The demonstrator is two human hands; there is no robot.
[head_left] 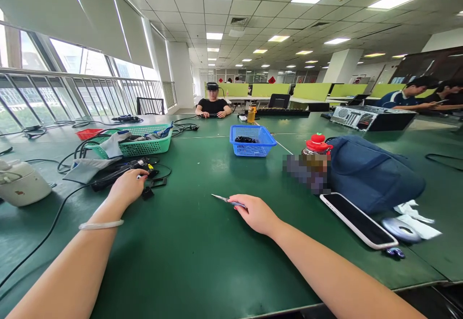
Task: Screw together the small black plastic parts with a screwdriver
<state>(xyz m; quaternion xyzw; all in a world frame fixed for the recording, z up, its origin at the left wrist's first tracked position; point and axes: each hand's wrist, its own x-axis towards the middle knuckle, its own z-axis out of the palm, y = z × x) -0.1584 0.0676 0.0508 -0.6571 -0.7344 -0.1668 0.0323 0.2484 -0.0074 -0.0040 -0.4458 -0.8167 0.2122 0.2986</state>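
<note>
My right hand (pixel 255 213) is closed around a pair of small pointed scissors (pixel 226 199), held just above the green table, with the tip pointing left. Their bluish handle is partly covered by my fingers. Over at the left, my left hand (pixel 126 186) reaches to a heap of black cables and adapters (pixel 112 173), its fingers bent together at the near right side of the heap. What those fingers hold is hidden. A black plug (pixel 147 192) lies beside the fingertips. Grey cloth gloves (pixel 88 168) rest against the heap.
Behind the heap stands a green basket (pixel 154 145) with gloves and cables. A blue basket (pixel 253 150) holds black items. At right are a phone (pixel 358 220), a dark blue bag (pixel 376 172) and a red-lidded jar (pixel 318 145). A person (pixel 212 104) sits opposite.
</note>
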